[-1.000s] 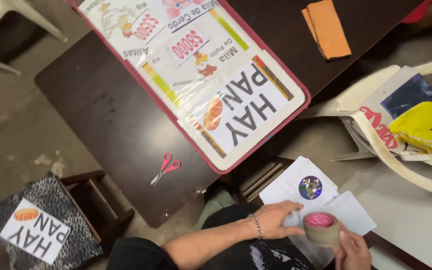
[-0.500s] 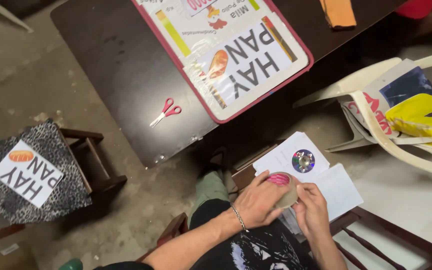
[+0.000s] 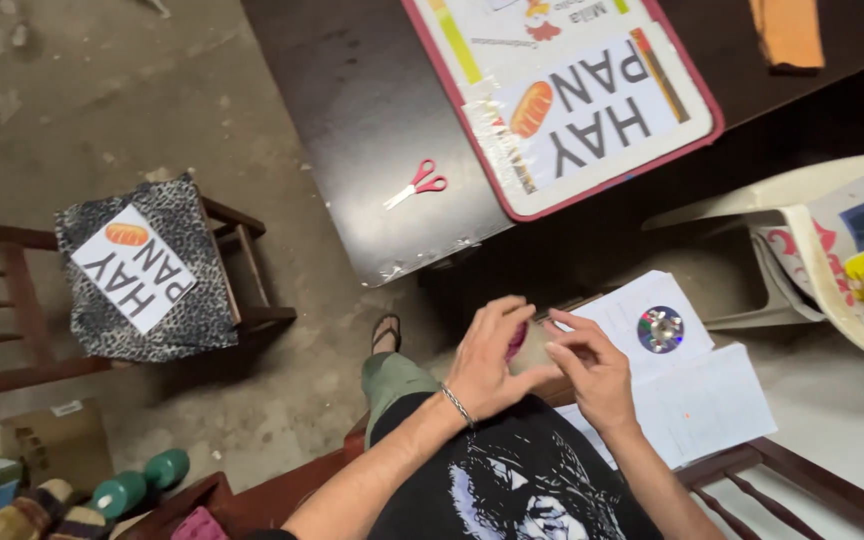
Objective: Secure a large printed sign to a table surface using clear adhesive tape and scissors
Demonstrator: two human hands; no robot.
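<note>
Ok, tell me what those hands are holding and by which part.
A tape roll, mostly hidden. The left hand wraps its outer side; the right hand has fingertips at its edge. The exact grip cannot be told.

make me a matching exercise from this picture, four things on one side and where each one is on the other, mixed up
Things:
1. scissors
2. disc
3. roll of tape
4. small paper sign

Places:
A. on the patterned cloth over the wooden chair
B. on the white papers beside the right hand
C. on the dark table, left of the red-edged board
D. between the two hands

Pairs: 1-C, 2-B, 3-D, 4-A
</note>
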